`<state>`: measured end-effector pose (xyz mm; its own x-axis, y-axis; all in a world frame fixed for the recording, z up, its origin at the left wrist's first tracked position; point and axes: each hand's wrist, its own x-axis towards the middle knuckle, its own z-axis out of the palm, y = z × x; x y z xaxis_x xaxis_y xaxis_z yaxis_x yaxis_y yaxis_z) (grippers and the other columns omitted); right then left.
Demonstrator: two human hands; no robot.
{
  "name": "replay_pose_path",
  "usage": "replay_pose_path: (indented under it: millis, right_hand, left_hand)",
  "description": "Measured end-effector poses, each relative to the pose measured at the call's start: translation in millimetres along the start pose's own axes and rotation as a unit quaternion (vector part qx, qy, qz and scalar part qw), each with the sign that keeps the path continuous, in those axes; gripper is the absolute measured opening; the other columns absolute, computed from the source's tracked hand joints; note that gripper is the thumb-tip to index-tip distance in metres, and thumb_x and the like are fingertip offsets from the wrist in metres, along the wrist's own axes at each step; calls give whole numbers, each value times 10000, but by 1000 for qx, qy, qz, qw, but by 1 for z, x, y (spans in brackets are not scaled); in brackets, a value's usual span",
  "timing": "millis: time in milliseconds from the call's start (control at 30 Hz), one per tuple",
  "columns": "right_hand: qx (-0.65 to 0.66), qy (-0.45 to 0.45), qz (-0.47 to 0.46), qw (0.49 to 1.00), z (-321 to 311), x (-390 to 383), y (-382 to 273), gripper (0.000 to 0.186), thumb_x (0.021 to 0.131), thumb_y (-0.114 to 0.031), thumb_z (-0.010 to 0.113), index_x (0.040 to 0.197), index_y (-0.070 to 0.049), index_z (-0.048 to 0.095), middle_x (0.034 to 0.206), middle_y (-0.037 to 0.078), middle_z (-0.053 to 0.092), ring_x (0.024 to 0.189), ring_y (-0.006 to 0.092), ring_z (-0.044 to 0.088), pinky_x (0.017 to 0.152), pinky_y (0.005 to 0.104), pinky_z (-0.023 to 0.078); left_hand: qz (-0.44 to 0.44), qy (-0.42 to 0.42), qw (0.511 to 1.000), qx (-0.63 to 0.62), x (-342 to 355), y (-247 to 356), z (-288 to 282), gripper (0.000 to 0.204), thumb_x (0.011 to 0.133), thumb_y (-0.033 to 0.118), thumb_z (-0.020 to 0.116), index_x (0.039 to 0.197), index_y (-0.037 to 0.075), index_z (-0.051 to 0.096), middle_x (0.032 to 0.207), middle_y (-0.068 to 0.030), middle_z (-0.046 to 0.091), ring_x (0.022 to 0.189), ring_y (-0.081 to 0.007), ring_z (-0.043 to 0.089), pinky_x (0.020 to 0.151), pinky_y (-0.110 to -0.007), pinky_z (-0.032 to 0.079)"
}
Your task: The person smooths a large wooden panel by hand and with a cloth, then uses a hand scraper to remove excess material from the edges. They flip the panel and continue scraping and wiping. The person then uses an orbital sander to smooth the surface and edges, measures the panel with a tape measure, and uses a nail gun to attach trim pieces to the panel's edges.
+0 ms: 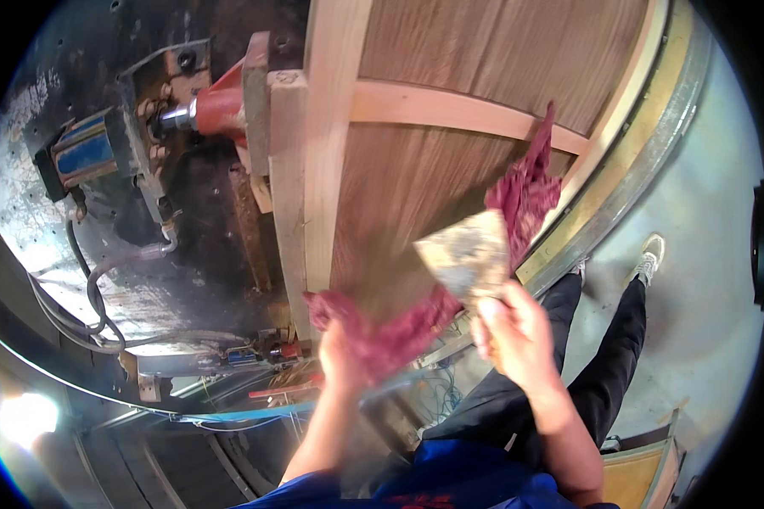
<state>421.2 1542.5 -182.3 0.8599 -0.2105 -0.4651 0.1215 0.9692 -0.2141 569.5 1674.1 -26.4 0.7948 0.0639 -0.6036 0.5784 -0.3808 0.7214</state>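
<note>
My left hand (339,356) is closed around one end of a dark red rag (403,339), which is blurred by motion. My right hand (518,335) grips a scraper (467,246) with a wide, flat, stained blade. Behind that blade, more dark red cloth (526,191) trails up to the right; whether it is the same rag I cannot tell. Both hands are over the near edge of a framed wooden panel (399,182), brown-grained with a paler crossrail (458,114). The scraper blade appears above the panel, and contact between them cannot be made out.
On the left, a dark metal machine bed carries a red clamp part (221,106) against the wooden frame, a blue cylinder (85,157) and black hoses (98,288). A curved metal edge (645,170) bounds the panel's right. My legs stand beside it on a grey floor (696,246).
</note>
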Motion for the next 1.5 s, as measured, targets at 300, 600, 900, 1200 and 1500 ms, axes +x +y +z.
replay_pose_path:
  millis: [300,600,900,1200,1500]
  right_hand:
    - [-71,-75,-22,994,111,107,57,330,1129,-345,535,1023,-37,594,664,21,567,590,105,543,540,309,436]
    - [-135,-58,-148,978,94,147,56,380,1125,-369,523,1140,-10,648,726,63,588,667,163,565,620,332,456]
    - [-298,-38,-250,920,66,171,-25,402,1126,-369,500,1113,10,634,844,252,654,752,389,676,732,434,533]
    - [-331,-50,-192,923,75,136,-61,385,1126,-250,455,934,48,604,766,279,665,716,462,681,690,577,509]
    - [-430,-3,-157,889,15,76,31,237,1040,-225,651,920,-43,558,679,198,624,663,409,689,548,520,508]
  left_hand:
    - [-113,39,984,134,13,-77,-78,397,1035,384,627,1204,26,601,937,-105,668,760,-237,671,628,-356,563]
    - [-155,47,984,73,28,-118,-98,363,1071,142,549,1417,38,519,1275,-78,611,1129,-188,600,981,-340,511]
    - [-113,22,979,171,31,-120,-84,379,1092,105,518,1462,28,494,1349,-82,613,1214,-198,599,1065,-363,488]
    - [-114,-6,982,152,34,-119,-60,487,1089,48,476,1569,-2,407,1541,-116,524,1406,-239,508,1203,-392,393]
    - [-98,35,981,166,51,-110,-72,417,1093,64,486,1506,17,452,1440,-117,578,1314,-252,570,1141,-409,459]
